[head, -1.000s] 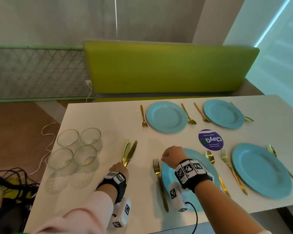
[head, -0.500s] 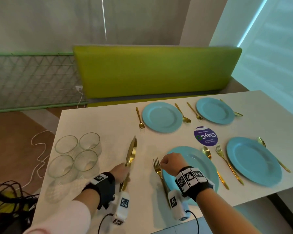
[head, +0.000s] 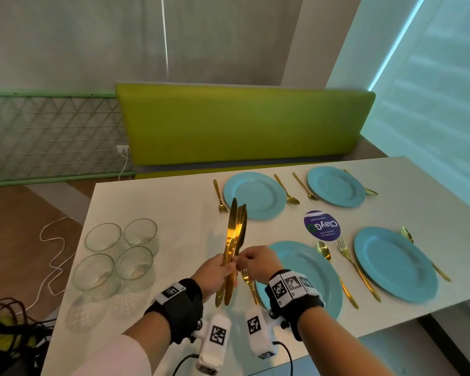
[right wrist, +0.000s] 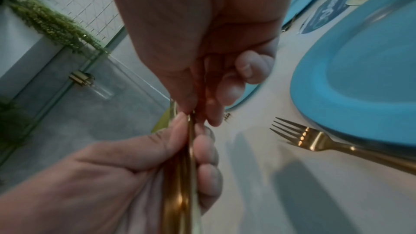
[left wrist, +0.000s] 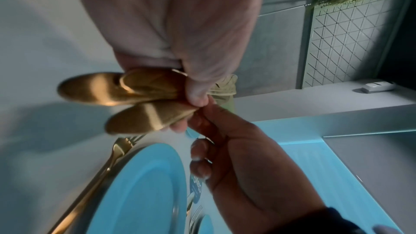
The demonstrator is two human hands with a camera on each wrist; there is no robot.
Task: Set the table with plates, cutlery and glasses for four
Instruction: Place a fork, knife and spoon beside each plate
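Observation:
My left hand (head: 225,268) grips a bundle of several gold knives (head: 234,234) by the handles. It holds them upright above the table, blades pointing away. My right hand (head: 239,260) meets it from the right, and its thumb and forefinger pinch one knife (right wrist: 191,118) of the bundle just above the left fist. Below the hands lie a gold fork (head: 248,284) and the near-left blue plate (head: 310,280). In the left wrist view the knives' rounded handle ends (left wrist: 117,89) stick out of the fist. Three more blue plates (head: 394,264) (head: 254,195) (head: 335,189) have forks and spoons beside them.
Several clear glasses (head: 120,251) stand grouped at the table's left side. A round purple sticker (head: 322,226) sits between the plates. A green bench back (head: 242,123) runs behind the table. Cables (head: 52,256) trail on the floor at left.
My left hand lifted the knives off the table and brought them upright toward the right. My right hand left the fork by the near plate and took hold of a knife.

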